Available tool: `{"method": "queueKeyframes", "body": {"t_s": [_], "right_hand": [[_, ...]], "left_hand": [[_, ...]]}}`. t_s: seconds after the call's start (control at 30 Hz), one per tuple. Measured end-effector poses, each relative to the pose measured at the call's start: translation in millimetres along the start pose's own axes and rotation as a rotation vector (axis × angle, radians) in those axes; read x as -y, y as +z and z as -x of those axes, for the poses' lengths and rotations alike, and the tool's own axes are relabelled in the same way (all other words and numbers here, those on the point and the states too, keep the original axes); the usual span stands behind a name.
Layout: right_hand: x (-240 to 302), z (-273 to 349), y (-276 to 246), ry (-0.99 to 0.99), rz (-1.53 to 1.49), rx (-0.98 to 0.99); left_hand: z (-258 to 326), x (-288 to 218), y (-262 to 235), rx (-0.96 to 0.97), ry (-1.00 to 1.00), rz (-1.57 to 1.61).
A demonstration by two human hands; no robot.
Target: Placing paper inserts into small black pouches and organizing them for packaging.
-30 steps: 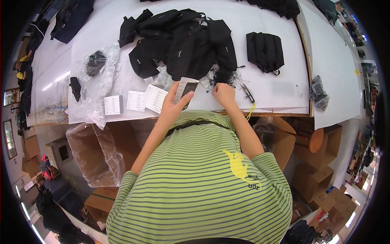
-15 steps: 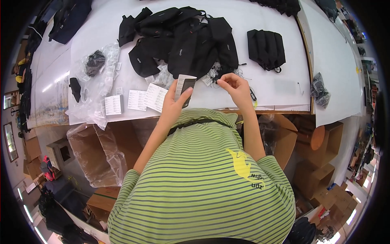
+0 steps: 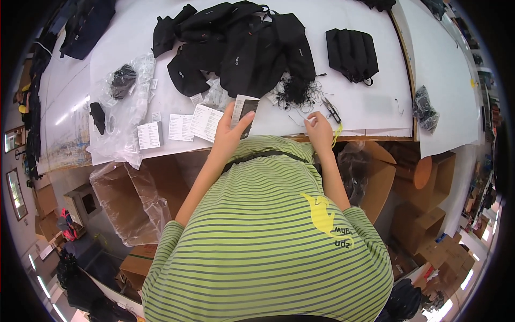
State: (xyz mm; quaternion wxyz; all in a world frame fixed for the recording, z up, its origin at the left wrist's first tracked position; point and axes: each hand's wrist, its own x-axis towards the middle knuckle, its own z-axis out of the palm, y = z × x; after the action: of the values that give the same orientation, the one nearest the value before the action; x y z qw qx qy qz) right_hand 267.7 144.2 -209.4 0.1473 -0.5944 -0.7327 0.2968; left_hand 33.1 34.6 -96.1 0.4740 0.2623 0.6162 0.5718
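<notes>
My left hand [image 3: 232,126] is closed around a folded black-and-white card tag [image 3: 245,110], held upright over the table's near edge. Close to that same edge, my right hand [image 3: 320,131] is pinched together, with a thin string [image 3: 296,123] running to its fingertips. Beyond it lies a tangled heap of thin black strings [image 3: 296,92]. Small snips [image 3: 332,111] with a yellow cord rest beside my right hand. White printed cards [image 3: 206,122] are laid out left of my left hand, next to another small stack of cards [image 3: 149,135].
Black fabric bags [image 3: 252,56] are piled across the table's middle. A folded black bag [image 3: 352,55] lies to the right. Clear plastic bags [image 3: 131,112] cover part of the left side. Open cardboard boxes [image 3: 375,174] stand below the table edge.
My right hand has drawn back toward me and away from the string heap, uncovering the heap and the snips. My left hand keeps hold of the tag in nearly the same place.
</notes>
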Motion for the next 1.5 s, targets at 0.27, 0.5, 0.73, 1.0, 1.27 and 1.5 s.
{"method": "queueKeyframes", "body": {"t_s": [0.27, 0.5, 0.73, 1.0, 1.27, 1.5], "right_hand": [[14, -14, 36, -0.253, 0.221, 0.23], [99, 5, -31, -0.249, -0.412, 0.38], [144, 26, -55, -0.042, -1.037, 0.472], [141, 25, -58, -0.006, -0.968, 0.343], [136, 26, -50, 0.021, -0.997, 0.315], [142, 14, -53, -0.105, -0.903, 0.245]], "left_hand": [[2, 5, 4, 0.097, 0.136, -0.264], [9, -7, 2, 0.033, 0.355, -0.483], [13, -25, 9, 0.031, 0.366, -0.436], [12, -27, 18, 0.03, 0.488, -0.528], [8, -29, 18, 0.103, 0.373, -0.552], [4, -31, 17, 0.051, 0.161, -0.335]]}}
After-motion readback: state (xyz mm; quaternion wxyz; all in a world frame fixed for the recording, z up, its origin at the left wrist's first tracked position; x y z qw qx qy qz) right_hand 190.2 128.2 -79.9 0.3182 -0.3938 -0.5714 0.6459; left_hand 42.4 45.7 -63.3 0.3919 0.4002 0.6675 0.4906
